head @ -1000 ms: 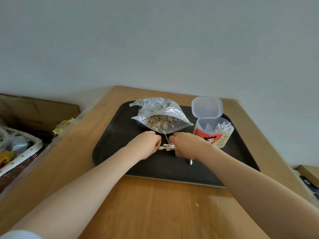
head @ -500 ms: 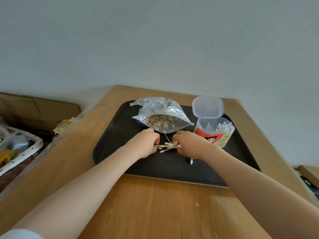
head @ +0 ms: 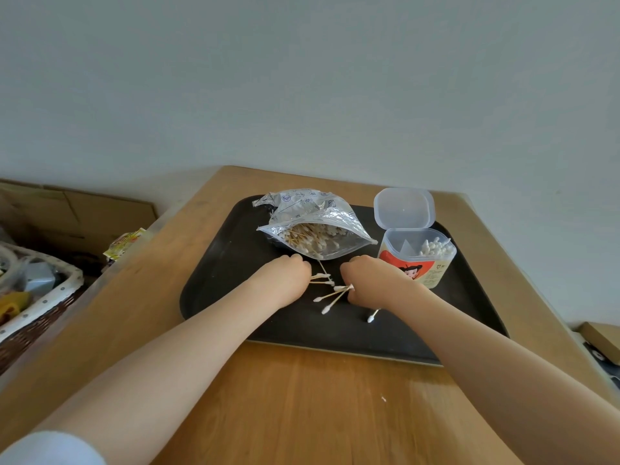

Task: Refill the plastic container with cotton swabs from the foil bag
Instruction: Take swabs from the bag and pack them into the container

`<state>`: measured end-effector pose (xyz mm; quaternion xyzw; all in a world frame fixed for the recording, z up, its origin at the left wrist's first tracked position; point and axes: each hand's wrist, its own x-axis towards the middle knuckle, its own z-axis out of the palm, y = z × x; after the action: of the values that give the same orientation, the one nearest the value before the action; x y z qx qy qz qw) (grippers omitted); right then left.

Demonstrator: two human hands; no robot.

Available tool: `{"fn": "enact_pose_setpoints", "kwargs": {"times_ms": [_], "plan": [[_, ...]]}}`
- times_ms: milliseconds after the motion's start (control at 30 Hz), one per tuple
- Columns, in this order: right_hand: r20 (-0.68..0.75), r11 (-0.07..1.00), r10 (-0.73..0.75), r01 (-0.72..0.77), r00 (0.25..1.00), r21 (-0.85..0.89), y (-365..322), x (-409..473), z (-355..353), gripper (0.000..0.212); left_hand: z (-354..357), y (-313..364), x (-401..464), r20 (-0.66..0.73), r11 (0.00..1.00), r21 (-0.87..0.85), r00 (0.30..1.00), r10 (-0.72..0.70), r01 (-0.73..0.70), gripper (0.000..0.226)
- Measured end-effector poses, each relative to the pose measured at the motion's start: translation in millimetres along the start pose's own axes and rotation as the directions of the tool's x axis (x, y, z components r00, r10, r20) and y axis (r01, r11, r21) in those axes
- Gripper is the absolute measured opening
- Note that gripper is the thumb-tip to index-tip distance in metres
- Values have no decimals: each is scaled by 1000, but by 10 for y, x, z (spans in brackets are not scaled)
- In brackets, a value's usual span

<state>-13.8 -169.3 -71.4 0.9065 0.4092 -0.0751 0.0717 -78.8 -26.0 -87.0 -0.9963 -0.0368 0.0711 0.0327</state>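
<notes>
On the black tray (head: 214,297), your left hand (head: 285,280) and right hand (head: 372,280) each pinch some thin white-tipped cotton swabs (head: 330,295) near its middle, with the open shiny foil bag (head: 312,226) and open plastic container (head: 417,260) by its far edge.

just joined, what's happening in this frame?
A person is gathering loose cotton swabs off a black tray with both hands. The left hand pinches a few swabs by one end; the right hand pinches another fanned bunch. One more swab lies loose by the right wrist. The open foil bag, still holding many swabs, lies just beyond the hands. The plastic container stands at right, lid flipped up, only partly filled.
</notes>
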Motion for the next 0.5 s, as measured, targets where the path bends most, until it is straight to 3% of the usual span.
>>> {"fn": "enact_pose_setpoints", "kwargs": {"times_ms": [300,500], "plan": [[15,999,43,-44,999,14,-30,-8,-34,31,56,-127,-82,-194,973,-224,981,3,-48,17],[-6,983,110,-108,994,148,1,-6,-49,32,20,-77,-147,-183,806,-587,982,-45,-72,16]]}}
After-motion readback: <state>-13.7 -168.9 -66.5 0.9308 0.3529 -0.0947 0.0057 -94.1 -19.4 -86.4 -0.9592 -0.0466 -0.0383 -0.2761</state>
